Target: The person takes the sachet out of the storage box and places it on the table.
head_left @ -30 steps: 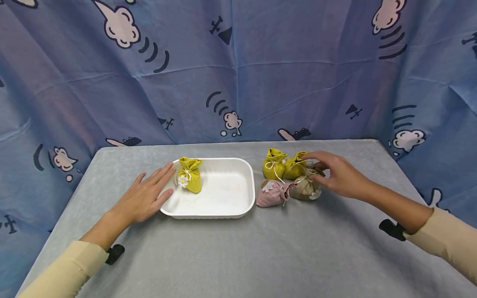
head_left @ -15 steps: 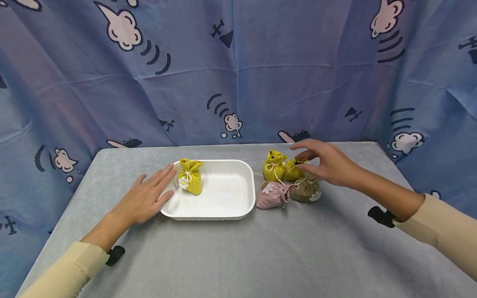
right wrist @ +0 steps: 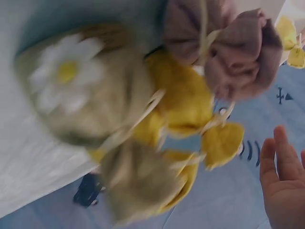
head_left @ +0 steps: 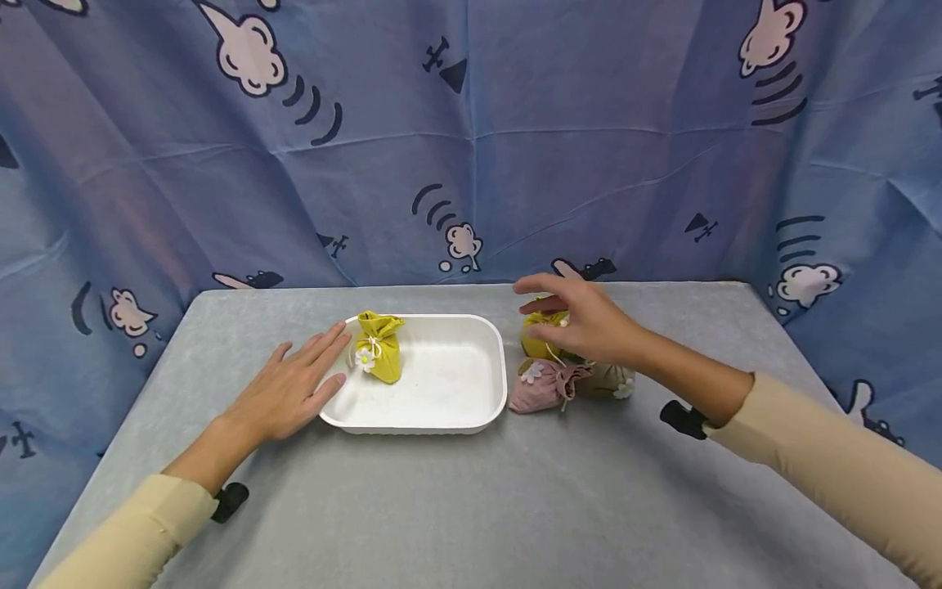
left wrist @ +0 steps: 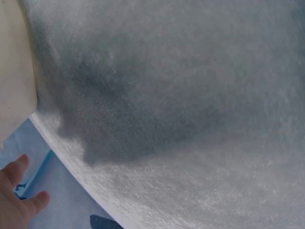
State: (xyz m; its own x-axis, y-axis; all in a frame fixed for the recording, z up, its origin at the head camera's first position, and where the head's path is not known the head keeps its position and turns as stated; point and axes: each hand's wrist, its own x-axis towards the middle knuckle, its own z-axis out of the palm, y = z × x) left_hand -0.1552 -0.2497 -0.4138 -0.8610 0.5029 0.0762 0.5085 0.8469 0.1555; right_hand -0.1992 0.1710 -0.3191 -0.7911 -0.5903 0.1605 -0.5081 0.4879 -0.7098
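Note:
My left hand (head_left: 290,388) lies with straight fingers against the left rim of a white tray (head_left: 452,388). Inside that tray, at its left, a yellow drawstring pouch (head_left: 383,356) with a white flower stands upright. My right hand (head_left: 589,323) hovers over a cluster of pouches, fingers spread and overlapping a yellow pouch (head_left: 536,347) at the back left. In front lie a pink pouch (head_left: 543,390) and an olive pouch (head_left: 609,381). The right wrist view shows another yellow pouch (right wrist: 181,90) beside the olive one; the hand hides it in the head view.
A grey cloth covers the table (head_left: 471,507), and a blue printed curtain (head_left: 589,164) hangs behind its far edge. The tray stands just left of the pouches. Both wrists wear a black camera.
My right hand has moved left, from above the olive and right-hand yellow pouches to the back-left yellow pouch. My left hand and the tray have stayed in place.

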